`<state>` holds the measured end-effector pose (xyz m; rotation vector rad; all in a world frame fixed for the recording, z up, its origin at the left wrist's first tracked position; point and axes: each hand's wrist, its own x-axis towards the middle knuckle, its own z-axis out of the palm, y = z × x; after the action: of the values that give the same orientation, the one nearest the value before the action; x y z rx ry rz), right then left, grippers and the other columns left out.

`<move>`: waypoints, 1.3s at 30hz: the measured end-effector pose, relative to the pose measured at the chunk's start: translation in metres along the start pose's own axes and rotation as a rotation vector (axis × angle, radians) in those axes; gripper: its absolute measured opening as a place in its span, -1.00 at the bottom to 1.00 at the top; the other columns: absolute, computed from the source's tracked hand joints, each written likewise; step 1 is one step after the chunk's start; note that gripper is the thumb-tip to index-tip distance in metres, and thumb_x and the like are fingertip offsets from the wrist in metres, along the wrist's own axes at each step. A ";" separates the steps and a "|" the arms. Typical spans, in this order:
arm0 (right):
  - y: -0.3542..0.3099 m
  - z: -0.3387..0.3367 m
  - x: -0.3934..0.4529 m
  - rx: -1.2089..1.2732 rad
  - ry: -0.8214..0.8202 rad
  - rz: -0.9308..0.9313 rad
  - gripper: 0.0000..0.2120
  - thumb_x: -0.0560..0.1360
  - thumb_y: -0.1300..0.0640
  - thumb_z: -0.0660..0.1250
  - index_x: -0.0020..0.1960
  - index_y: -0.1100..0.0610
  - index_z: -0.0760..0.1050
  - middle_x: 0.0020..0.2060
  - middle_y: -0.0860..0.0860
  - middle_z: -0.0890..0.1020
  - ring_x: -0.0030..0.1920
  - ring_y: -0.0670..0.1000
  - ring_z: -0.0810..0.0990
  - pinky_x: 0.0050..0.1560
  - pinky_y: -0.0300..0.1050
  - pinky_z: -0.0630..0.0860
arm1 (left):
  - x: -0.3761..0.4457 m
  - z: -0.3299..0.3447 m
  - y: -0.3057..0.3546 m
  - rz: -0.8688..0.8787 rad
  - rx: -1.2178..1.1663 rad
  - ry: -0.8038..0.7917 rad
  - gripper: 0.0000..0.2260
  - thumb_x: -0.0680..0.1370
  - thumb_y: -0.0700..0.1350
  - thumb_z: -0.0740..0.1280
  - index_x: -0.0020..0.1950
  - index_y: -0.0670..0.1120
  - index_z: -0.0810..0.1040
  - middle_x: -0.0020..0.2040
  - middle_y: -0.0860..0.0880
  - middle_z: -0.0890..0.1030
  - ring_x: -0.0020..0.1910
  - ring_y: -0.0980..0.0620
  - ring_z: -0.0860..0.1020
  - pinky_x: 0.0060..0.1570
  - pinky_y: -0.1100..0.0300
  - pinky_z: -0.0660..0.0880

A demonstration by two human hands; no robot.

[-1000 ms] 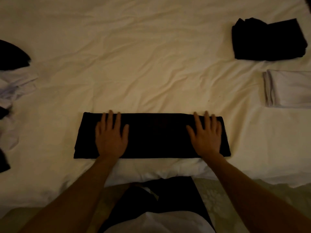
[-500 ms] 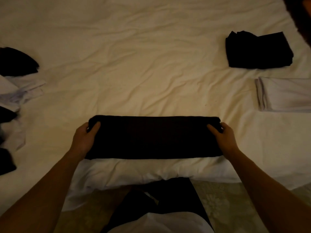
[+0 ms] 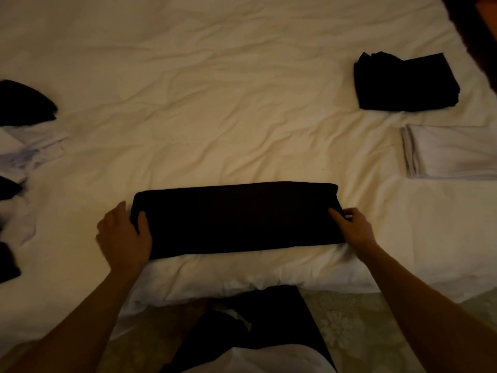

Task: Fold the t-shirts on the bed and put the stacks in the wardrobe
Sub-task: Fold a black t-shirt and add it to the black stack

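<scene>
I have the black t-shirt point(image 3: 236, 219), folded into a long strip, lying at the near edge of the bed point(image 3: 215, 103), with my left hand point(image 3: 126, 238) pinching its left end and my right hand point(image 3: 352, 227) pinching its right end. It looks light, soft and floppy. I judge the short ends the best hold, so the layers stay together when I bring one end over the other.

Bare forearms, no sleeves visible; white top point(image 3: 258, 359); dark trousers point(image 3: 269, 319).
</scene>
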<state>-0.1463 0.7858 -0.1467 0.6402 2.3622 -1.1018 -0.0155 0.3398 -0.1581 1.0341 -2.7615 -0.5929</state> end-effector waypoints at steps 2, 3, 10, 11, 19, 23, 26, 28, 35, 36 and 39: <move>0.004 -0.001 -0.002 0.109 -0.057 0.044 -0.54 0.55 -0.07 0.35 0.27 0.26 0.45 0.09 0.15 0.59 0.07 0.15 0.59 0.08 0.04 0.55 | -0.015 0.009 0.026 0.241 0.047 0.023 -0.51 0.63 0.06 0.10 0.44 -0.23 0.38 0.34 -0.30 0.46 0.30 -0.34 0.41 0.25 -0.21 0.34; 0.003 -0.002 -0.003 0.186 -0.077 0.064 -0.57 0.56 -0.01 0.36 0.25 0.29 0.47 0.05 0.17 0.61 0.04 0.15 0.60 0.05 0.02 0.56 | -0.021 0.015 0.045 0.361 0.029 -0.013 -0.51 0.64 0.05 0.09 0.46 -0.21 0.37 0.39 -0.27 0.44 0.34 -0.31 0.40 0.29 -0.18 0.33; -0.010 -0.003 -0.022 0.448 -0.057 0.080 -0.84 0.54 0.16 0.39 0.04 0.24 0.55 0.06 0.29 0.64 0.04 0.22 0.65 0.16 0.16 0.56 | -0.058 0.071 0.152 0.461 -0.162 -0.292 -0.63 0.66 -0.06 0.14 0.45 -0.08 0.44 0.21 -0.11 0.48 -0.05 -0.12 0.56 -0.28 0.03 0.54; -0.012 -0.005 -0.024 0.483 -0.051 0.073 -0.86 0.54 0.17 0.39 0.03 0.23 0.55 0.06 0.29 0.64 0.02 0.20 0.65 0.12 0.13 0.58 | -0.059 0.077 0.157 0.413 -0.092 -0.333 -0.60 0.64 -0.12 0.18 0.49 -0.06 0.38 0.25 -0.13 0.44 -0.02 -0.15 0.55 -0.28 0.02 0.52; -0.084 0.009 -0.093 0.798 -0.115 -0.150 -0.87 0.55 0.23 0.34 0.09 0.18 0.54 -0.01 0.14 0.68 0.02 0.12 0.67 -0.03 -0.06 0.62 | -0.059 0.082 0.141 0.470 0.268 -0.394 -0.36 0.48 -0.20 0.41 0.54 -0.07 0.30 0.39 -0.20 0.39 0.20 -0.23 0.45 -0.08 -0.02 0.48; -0.133 0.047 -0.131 0.691 -0.255 -0.296 -0.88 0.54 0.26 0.36 0.05 0.25 0.47 -0.04 0.26 0.63 -0.02 0.15 0.65 -0.01 0.02 0.59 | -0.048 0.063 0.130 0.488 0.151 -0.453 -0.56 0.57 -0.04 0.29 0.46 0.01 0.39 0.38 -0.10 0.37 0.24 -0.14 0.42 -0.09 0.08 0.45; -0.164 0.096 -0.150 0.514 -0.330 -0.393 -0.85 0.51 0.31 0.39 -0.03 0.19 0.42 -0.22 0.05 0.57 -0.23 -0.14 0.58 -0.18 -0.24 0.53 | -0.028 0.032 0.113 0.206 -0.364 -0.526 -0.75 0.61 -0.14 0.29 0.29 -0.08 0.56 0.23 -0.10 0.53 0.13 -0.08 0.54 -0.02 0.21 0.43; -0.176 0.135 -0.153 0.344 -0.355 -0.467 -0.81 0.50 0.30 0.41 -0.04 0.14 0.40 -0.26 -0.05 0.51 -0.32 -0.26 0.50 -0.23 -0.35 0.47 | -0.012 0.002 0.097 -0.124 -0.701 -0.470 -0.82 0.64 -0.17 0.26 0.20 -0.10 0.59 0.10 -0.10 0.63 0.01 -0.01 0.61 -0.04 0.24 0.51; -0.188 0.253 -0.156 -0.081 -0.445 -0.616 -0.80 0.53 0.25 0.33 0.00 0.16 0.29 -0.21 0.01 0.45 -0.27 -0.04 0.45 -0.34 -0.31 0.34 | 0.016 -0.061 0.037 -0.462 -0.954 -0.610 -0.52 0.59 0.28 0.13 0.22 -0.03 0.61 0.05 -0.07 0.68 0.01 -0.06 0.66 0.04 0.05 0.56; -0.186 0.264 -0.157 -0.146 -0.487 -0.624 -0.80 0.52 0.23 0.33 0.04 0.18 0.31 -0.12 0.08 0.49 -0.19 0.04 0.50 -0.26 -0.22 0.41 | 0.016 -0.062 0.030 -0.455 -0.968 -0.639 -0.52 0.54 0.32 0.18 0.20 0.03 0.62 0.06 -0.03 0.69 0.04 -0.03 0.66 0.09 0.04 0.55; -0.177 0.273 -0.159 -0.244 -0.608 -0.646 -0.67 0.54 0.17 0.35 0.25 0.25 0.40 0.11 0.20 0.54 0.04 0.16 0.57 0.04 0.05 0.56 | 0.018 -0.055 0.017 -0.384 -0.829 -0.635 -0.58 0.47 0.31 0.33 0.18 0.07 0.61 0.08 0.05 0.66 0.06 0.05 0.64 0.20 0.03 0.53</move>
<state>-0.0676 0.4341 -0.1100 -0.5238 2.1194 -1.0228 -0.0254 0.3220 -0.1015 1.2703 -2.2422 -2.1909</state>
